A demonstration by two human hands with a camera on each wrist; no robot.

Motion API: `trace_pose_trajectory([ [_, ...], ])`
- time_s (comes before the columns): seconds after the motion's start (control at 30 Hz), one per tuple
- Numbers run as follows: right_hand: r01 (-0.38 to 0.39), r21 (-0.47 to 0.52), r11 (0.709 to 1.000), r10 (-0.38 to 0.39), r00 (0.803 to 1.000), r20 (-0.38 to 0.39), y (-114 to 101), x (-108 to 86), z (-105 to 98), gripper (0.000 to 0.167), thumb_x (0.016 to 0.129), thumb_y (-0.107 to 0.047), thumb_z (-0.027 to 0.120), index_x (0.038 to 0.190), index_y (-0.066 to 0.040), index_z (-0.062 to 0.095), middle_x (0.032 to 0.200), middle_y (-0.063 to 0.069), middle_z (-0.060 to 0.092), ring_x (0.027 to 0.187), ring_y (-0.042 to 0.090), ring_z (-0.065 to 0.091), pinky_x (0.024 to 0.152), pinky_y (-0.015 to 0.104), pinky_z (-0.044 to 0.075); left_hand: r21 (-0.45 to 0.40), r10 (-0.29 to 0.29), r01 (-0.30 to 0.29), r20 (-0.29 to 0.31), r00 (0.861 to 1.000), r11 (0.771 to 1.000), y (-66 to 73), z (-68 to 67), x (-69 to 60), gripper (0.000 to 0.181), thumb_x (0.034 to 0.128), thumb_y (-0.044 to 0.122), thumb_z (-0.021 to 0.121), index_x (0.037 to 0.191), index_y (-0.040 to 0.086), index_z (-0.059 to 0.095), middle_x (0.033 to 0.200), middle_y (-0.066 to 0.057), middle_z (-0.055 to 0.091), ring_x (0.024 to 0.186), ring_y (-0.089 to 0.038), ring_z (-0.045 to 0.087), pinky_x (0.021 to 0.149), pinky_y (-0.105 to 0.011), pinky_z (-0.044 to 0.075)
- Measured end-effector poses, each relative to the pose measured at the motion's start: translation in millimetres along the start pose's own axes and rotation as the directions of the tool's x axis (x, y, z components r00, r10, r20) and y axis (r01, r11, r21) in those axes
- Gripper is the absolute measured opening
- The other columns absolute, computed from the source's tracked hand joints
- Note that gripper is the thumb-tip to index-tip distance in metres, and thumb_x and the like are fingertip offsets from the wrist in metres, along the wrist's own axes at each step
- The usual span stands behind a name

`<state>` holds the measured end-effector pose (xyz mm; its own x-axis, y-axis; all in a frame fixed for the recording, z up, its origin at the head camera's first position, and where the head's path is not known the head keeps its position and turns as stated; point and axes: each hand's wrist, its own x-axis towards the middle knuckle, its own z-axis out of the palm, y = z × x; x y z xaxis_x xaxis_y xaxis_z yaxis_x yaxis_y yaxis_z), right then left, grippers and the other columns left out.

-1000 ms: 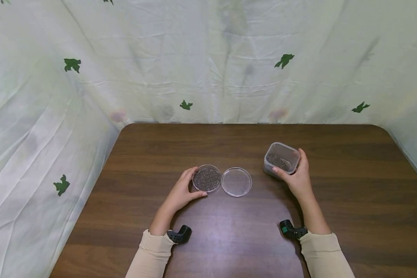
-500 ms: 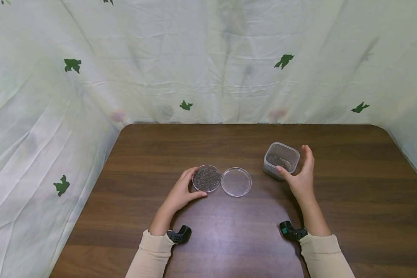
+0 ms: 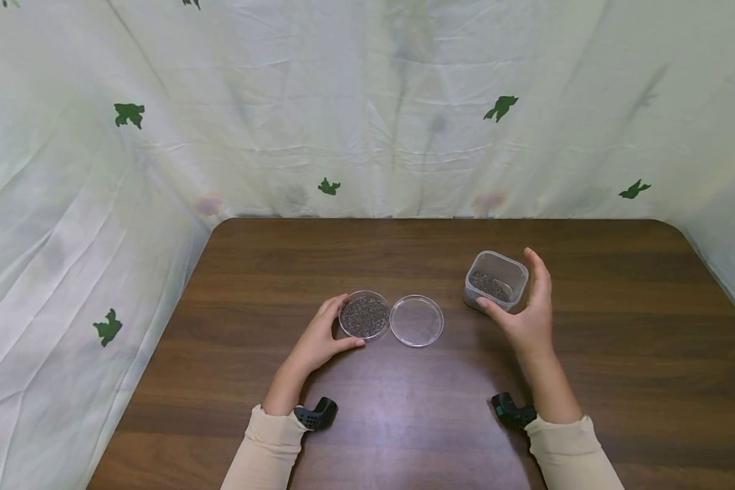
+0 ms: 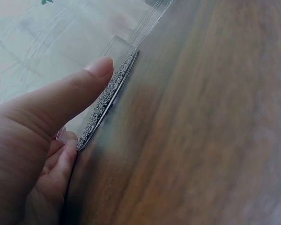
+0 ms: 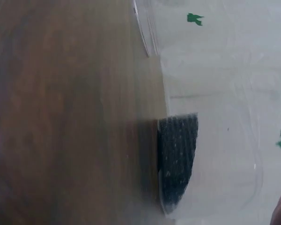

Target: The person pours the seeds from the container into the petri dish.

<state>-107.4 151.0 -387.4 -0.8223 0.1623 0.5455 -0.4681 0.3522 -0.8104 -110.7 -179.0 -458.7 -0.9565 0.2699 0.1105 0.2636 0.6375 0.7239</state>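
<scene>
Just left of the frame's centre, we see the left hand (image 3: 315, 341) curled round a round dish (image 3: 366, 292) of dark grains (image 3: 364, 316) on the bench (image 3: 373, 415). A clear shallow disc (image 3: 416, 320) lies just beside it. Right of centre, a translucent tub (image 3: 511, 275) holds more grains; along its right, the right hand (image 3: 529, 321) is spread. We cannot tell whether its thumb touches the tub.

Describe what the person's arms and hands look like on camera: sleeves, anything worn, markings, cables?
Both the left hand and the right hand are bare, without gloves. Plain cream long sleeves cover the forearms, ending in cuffs. Each wrist carries a bent black device: the left one shows small holes, the right one a small greenish patch. No cables show.
</scene>
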Motion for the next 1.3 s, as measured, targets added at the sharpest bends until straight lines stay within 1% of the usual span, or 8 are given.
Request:
trace_pose_trajectory([
  [0.2, 0.07, 0.053, 0.996, -0.076, 0.991, 0.114, -9, -2.5, 8, 0.102, 0.046, 0.018, 0.078, 0.133, 0.012, 0.026, 0.134, 0.028, 0.031, 0.125, 0.029, 0.029, 0.103, 0.03, 0.022, 0.006, -0.006, 0.006, 0.005, 1.0, 1.0, 0.9, -0.5, 0.8, 0.09, 0.0659, 0.032, 0.08, 0.136, 0.001, 0.033, 0.134, -0.016, 0.037, 0.122, -0.026, 0.036, 0.1, -0.041, 0.029],
  [0.37, 0.103, 0.09, 0.991, -0.124, 0.956, 0.267, -13, -6.1, 18, 0.104, 0.045, 0.018, 0.08, 0.132, 0.017, 0.022, 0.133, 0.032, 0.028, 0.125, 0.039, 0.026, 0.103, 0.038, 0.021, 0.002, -0.012, 0.012, 0.013, 1.0, 1.0, 1.8, -1.4, 1.0, 0.09, 0.0662, 0.032, 0.08, 0.137, 0.001, 0.033, 0.134, -0.016, 0.036, 0.123, -0.026, 0.035, 0.1, -0.041, 0.029],
  [0.47, 0.068, 0.084, 0.994, -0.094, 0.931, 0.354, -4, -10.1, 24, 0.106, 0.048, 0.01, 0.083, 0.135, 0.011, 0.023, 0.136, 0.027, 0.029, 0.125, 0.038, 0.027, 0.102, 0.04, 0.022, 0.0, -0.011, 0.011, 0.011, 1.0, 1.0, 2.2, -1.7, 0.7, 0.09, 0.0662, 0.031, 0.08, 0.136, 0.001, 0.033, 0.134, -0.016, 0.036, 0.123, -0.026, 0.035, 0.1, -0.041, 0.029],
  [0.57, 0.011, 0.047, 0.999, -0.03, 0.901, 0.433, 12, -15.0, 30, 0.108, 0.053, -0.005, 0.086, 0.139, -0.001, 0.023, 0.14, 0.016, 0.029, 0.127, 0.032, 0.027, 0.102, 0.038, 0.023, 0.002, -0.01, 0.01, 0.011, 1.0, 1.0, 2.3, -1.7, 0.4, 0.09, 0.0662, 0.031, 0.08, 0.136, 0.0, 0.033, 0.134, -0.016, 0.037, 0.122, -0.026, 0.036, 0.1, -0.042, 0.029],
  [0.7, -0.037, -0.001, 0.999, 0.032, 0.863, 0.505, 22, -19.8, 37, 0.107, 0.056, -0.022, 0.086, 0.141, -0.011, 0.023, 0.142, 0.006, 0.029, 0.129, 0.026, 0.025, 0.102, 0.042, 0.024, 0.002, -0.012, 0.012, 0.013, 1.0, 1.0, 2.6, -2.2, 0.0, 0.09, 0.0662, 0.031, 0.08, 0.136, 0.0, 0.033, 0.134, -0.016, 0.037, 0.122, -0.026, 0.036, 0.1, -0.042, 0.029],
  [0.87, -0.074, -0.043, 0.996, 0.085, 0.823, 0.562, 30, -24.6, 41, 0.107, 0.056, -0.031, 0.086, 0.14, -0.012, 0.023, 0.141, 0.009, 0.03, 0.13, 0.021, 0.023, 0.102, 0.046, 0.022, -0.01, -0.011, 0.011, 0.011, 1.0, 1.0, 3.6, -3.3, -1.1, 0.089, 0.066, 0.03, 0.08, 0.136, 0.0, 0.033, 0.134, -0.017, 0.037, 0.122, -0.027, 0.036, 0.1, -0.042, 0.028],
  [1.0, -0.09, -0.089, 0.992, 0.125, 0.791, 0.599, 37, -28.6, 45, 0.108, 0.056, -0.034, 0.085, 0.14, -0.01, 0.022, 0.141, 0.007, 0.029, 0.129, 0.019, 0.023, 0.102, 0.044, 0.021, -0.01, -0.016, 0.016, 0.013, 1.0, 1.0, 4.0, -3.9, -1.8, 0.089, 0.0662, 0.031, 0.08, 0.136, 0.0, 0.033, 0.134, -0.016, 0.037, 0.122, -0.026, 0.036, 0.1, -0.041, 0.028],
  [1.3, -0.092, -0.128, 0.988, 0.153, 0.747, 0.647, 46, -34.2, 51, 0.106, 0.057, -0.031, 0.085, 0.139, -0.005, 0.024, 0.139, 0.009, 0.033, 0.128, 0.02, 0.027, 0.102, 0.041, 0.023, -0.007, -0.021, 0.021, 0.014, 1.0, 1.0, 4.4, -4.1, -2.3, 0.089, 0.0662, 0.031, 0.08, 0.136, 0.0, 0.033, 0.134, -0.016, 0.037, 0.122, -0.026, 0.036, 0.1, -0.041, 0.028],
])
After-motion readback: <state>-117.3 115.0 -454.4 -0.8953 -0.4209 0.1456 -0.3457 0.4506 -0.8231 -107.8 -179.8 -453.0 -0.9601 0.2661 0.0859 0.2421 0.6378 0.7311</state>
